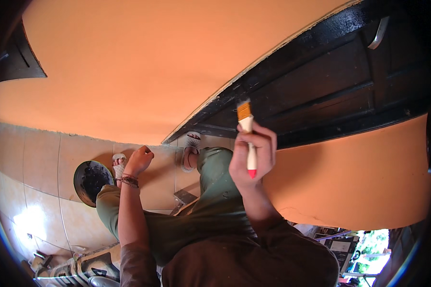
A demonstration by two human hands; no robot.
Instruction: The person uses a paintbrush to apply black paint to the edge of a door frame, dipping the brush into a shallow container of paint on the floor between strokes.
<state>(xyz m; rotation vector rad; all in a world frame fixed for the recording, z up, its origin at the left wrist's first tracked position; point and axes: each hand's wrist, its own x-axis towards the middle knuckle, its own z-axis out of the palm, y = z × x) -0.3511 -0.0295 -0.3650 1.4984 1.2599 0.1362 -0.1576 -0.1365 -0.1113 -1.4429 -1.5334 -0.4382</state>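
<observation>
Your right hand (255, 152) pinches brush (246, 123) before door (316, 98); left hand (139, 161) curls left of door. Likely painting; next stroke wants steadiness.

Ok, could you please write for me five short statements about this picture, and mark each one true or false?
1. The right grip holds a flat paintbrush; the left grip holds none. True.
2. The paintbrush's handle ends in green. False: it ends in red.
3. A round bowl with dark contents stands on the tiled floor. True.
4. The bowl is on the person's right. False: it is on the left.
5. The panelled door is black. True.
</observation>
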